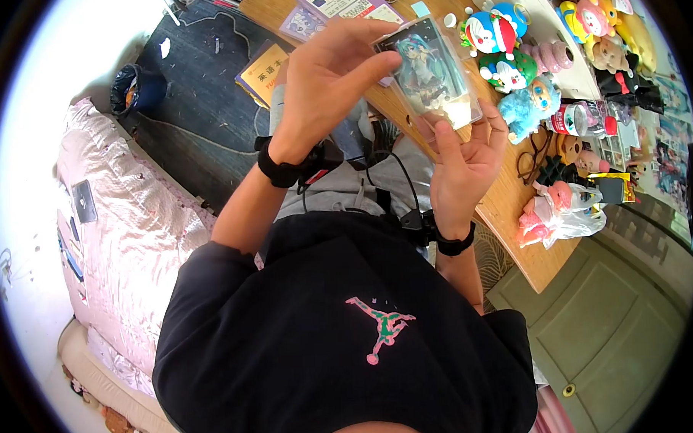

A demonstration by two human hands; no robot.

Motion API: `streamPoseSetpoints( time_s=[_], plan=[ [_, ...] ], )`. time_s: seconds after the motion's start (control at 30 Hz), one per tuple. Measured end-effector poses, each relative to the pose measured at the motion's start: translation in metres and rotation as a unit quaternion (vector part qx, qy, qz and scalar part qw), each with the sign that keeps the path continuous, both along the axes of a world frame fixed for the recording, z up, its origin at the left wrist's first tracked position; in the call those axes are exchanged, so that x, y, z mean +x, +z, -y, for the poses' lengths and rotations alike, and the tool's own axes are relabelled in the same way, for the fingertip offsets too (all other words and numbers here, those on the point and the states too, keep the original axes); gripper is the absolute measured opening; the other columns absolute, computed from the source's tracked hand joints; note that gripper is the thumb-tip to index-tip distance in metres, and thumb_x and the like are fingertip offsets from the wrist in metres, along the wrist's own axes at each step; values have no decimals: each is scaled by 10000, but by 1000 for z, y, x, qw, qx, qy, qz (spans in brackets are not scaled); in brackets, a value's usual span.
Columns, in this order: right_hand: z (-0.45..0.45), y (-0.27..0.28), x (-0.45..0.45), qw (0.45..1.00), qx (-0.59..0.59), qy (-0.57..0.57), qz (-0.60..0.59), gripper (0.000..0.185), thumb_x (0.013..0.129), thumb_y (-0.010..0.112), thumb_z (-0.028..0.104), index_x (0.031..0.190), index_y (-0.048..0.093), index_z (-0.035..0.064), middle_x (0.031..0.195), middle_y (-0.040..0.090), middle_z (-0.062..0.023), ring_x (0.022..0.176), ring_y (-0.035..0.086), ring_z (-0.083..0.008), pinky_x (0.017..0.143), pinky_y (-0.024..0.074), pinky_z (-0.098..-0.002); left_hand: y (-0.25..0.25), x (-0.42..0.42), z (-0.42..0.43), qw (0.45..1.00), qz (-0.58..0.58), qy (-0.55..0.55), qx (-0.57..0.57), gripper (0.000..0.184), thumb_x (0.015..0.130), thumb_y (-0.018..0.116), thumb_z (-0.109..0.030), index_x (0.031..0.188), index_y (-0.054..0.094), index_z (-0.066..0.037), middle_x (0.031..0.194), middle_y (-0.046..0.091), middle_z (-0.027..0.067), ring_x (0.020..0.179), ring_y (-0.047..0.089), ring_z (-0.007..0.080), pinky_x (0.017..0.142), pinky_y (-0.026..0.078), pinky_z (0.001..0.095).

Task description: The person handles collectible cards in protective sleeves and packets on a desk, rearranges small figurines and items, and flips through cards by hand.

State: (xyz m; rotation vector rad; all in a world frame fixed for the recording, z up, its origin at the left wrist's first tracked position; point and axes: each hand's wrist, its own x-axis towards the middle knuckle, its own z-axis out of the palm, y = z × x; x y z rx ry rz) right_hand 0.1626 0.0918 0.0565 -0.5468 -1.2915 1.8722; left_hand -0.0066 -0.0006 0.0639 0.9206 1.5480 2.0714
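Black shirt: my nearest view is the black shirt [289, 333], with the grey trousers [308, 199] beyond it
Right hand: I have the right hand [467, 163] grasping the card case [428, 76] at its nearer end, thumb on the rim
Left hand: I have the left hand [330, 76] pinching its far-left edge, thumb lapping onto the face
Card case place: up in both hands, over the near side of the wooden desk [507, 218] as I see it; I cannot tell its height
Card case direction: long axis runs away from me, leaning left at the far end, the printed figure's head that way
Card case look: clear, rectangular, dark picture, turquoise-haired figure, bright patch at the near-right corner
Desk room: bare wood beyond my right hand, narrowing towards the plush toys [502, 72]; purple packets [347, 4] crowd the far left
Floor: dark and fairly open left of the desk, out to the bin [145, 88]
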Motion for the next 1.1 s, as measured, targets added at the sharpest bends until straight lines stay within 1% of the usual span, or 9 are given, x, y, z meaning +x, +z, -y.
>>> streamPoseSetpoints(
  time_s=[0.23,0.6,0.73,0.83,0.9,0.93,1.0,1.03,1.1],
  plan=[
    [1,-2,-4,1000,1,-7,-16,547,922,639,-101,1374,356,26,1397,472,-171,1183,631,-282,969,597,-462,-5,2,0,998,-11,-66,-19,463,885,727,72,1327,615,-12,925,667,-3,864,646,64,776,551,228],
    [3,-5,-7,999,6,-11,-38,537,898,653,-138,1324,381,42,1335,520,-168,1105,655,-232,892,613,-351,-4,1,1,993,-6,-114,-24,431,922,689,46,1337,590,-13,1015,714,54,880,686,94,750,562,238],
    [5,-3,-10,1000,-2,-11,-28,551,896,654,-141,1331,371,44,1321,522,-166,1093,658,-230,885,617,-350,-6,-1,0,994,-5,-113,-11,426,925,689,39,1336,590,-14,996,713,44,869,686,92,744,558,231],
    [3,-7,-9,999,-6,-11,-30,510,893,661,-136,1280,370,23,1287,477,-158,1129,638,-262,885,605,-363,-9,-4,0,992,-22,-120,-31,367,936,665,54,1292,606,-10,1044,696,51,928,683,107,779,557,245],
    [-5,-19,-5,992,123,-18,4,381,863,663,-164,1151,493,18,1184,539,-141,1178,602,-270,971,549,-417,-23,-8,-4,994,-79,-78,13,284,945,633,76,1217,625,-4,1110,670,70,1005,669,132,837,550,262],
    [-8,-20,-5,992,124,-17,4,381,863,663,-164,1151,493,18,1184,539,-141,1178,602,-270,971,549,-417,-26,-10,-5,994,-79,-77,13,284,945,633,76,1217,625,-4,1110,670,70,1005,669,132,837,550,262],
    [-11,-18,-6,971,237,0,-9,266,815,672,-184,940,590,36,1066,597,-123,1203,586,-304,1079,452,-503,-30,-13,-6,987,-155,-41,30,220,948,608,95,1144,633,0,1158,648,90,1065,656,158,892,549,281],
    [-12,-17,-8,972,237,0,-8,266,815,672,-184,940,590,36,1066,597,-123,1203,586,-304,1079,452,-503,-30,-12,-7,987,-154,-41,30,220,948,608,95,1144,633,0,1158,648,90,1065,656,158,892,549,281],
    [-12,-15,-12,939,338,-58,16,238,766,705,-164,792,614,55,1019,627,-115,1190,595,-355,1140,369,-566,-31,-7,-8,996,-61,-34,52,195,942,606,100,1104,636,-6,1163,658,106,1064,664,168,913,555,291]
  ],
)
